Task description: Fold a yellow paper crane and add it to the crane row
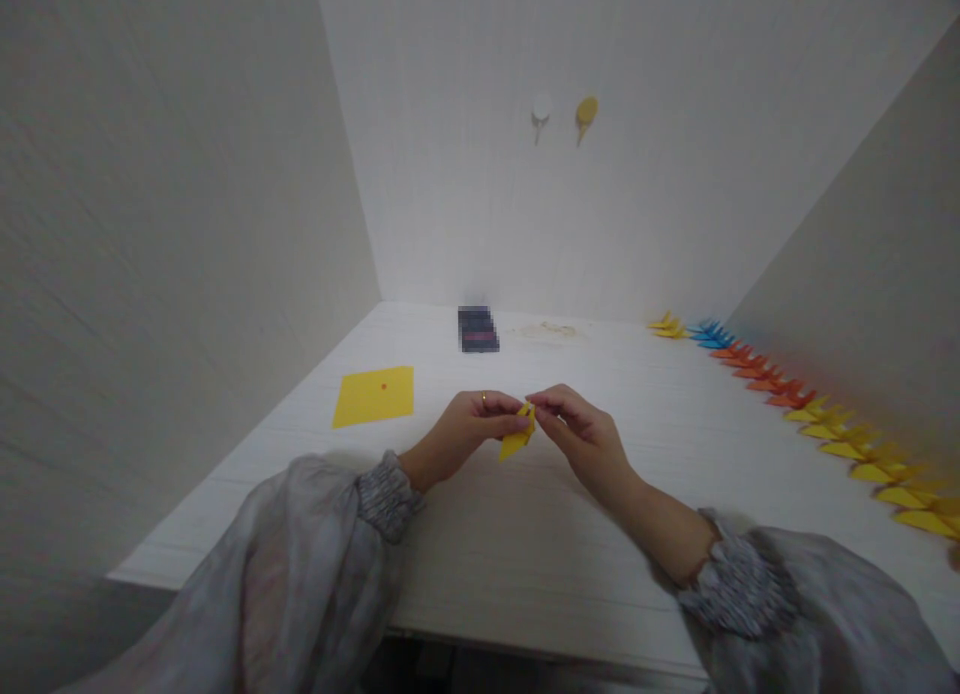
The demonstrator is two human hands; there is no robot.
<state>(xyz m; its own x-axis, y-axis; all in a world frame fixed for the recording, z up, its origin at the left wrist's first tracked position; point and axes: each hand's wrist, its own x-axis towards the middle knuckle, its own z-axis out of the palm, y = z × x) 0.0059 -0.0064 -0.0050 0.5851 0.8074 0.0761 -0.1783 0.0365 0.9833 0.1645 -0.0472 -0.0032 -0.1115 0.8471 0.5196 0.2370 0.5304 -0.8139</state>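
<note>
A small yellow origami piece (pixel 514 444), folded into narrow points, is held up over the middle of the white table. My left hand (pixel 474 422) is closed on its left side, thumb on top, with a ring on one finger. From the other side, my right hand (pixel 589 436) pinches the upper tip of the same piece between thumb and fingertips. Part of the folds is hidden behind the fingers. To the left of my left hand lies a flat yellow paper sheet (pixel 373 398) with a small reddish dot on it.
A dark, pixelated object (pixel 478 330) lies near the back wall. Along the right side runs a row of folded paper cranes: yellow (pixel 667 326), blue (pixel 711 334), orange-red (pixel 761 371), then yellow again. A white hook (pixel 541 107) and a yellow hook (pixel 586 111) are on the wall.
</note>
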